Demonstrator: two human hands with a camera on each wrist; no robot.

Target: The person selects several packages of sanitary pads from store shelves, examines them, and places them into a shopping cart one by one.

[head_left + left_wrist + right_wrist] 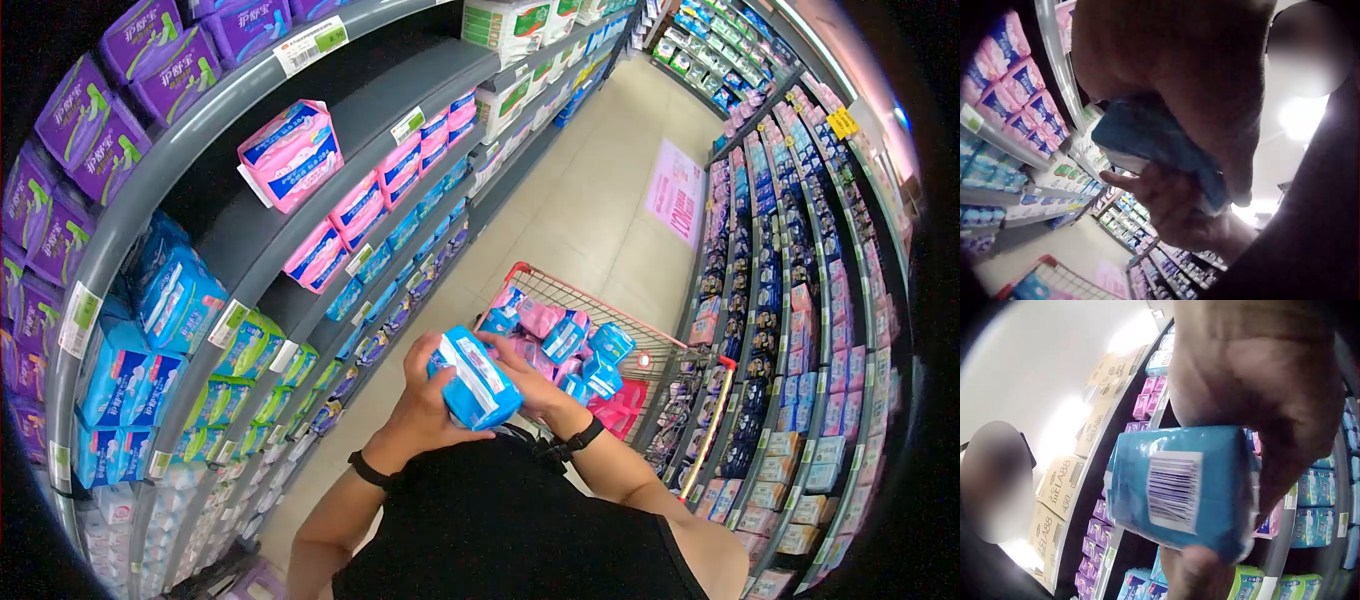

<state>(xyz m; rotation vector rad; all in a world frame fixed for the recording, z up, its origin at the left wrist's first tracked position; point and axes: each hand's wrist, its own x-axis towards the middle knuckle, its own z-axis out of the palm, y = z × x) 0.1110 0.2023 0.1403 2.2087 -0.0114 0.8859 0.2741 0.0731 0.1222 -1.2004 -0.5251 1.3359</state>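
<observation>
A blue pack of sanitary pads [478, 380] is held up in front of the chest, above the near side of the shopping cart. My left hand [425, 405] grips it from the left, fingers curled round its side. On the right, my right hand [535, 385] holds the same pack, with its fingers at the far edge. One finger of the right hand [1175, 203] sticks out past the pack in the left wrist view. A white barcode label [1175, 490] shows on the pack's end in the right wrist view.
A red-rimmed shopping cart [640, 335] holds several blue and pink packs [565, 335]. Shelves of purple packs [180, 75] and pink packs [358, 208] line the left side. More stocked shelves [780, 330] stand across the aisle floor [600, 165]. Cartons [1060, 487] sit on top of the shelving.
</observation>
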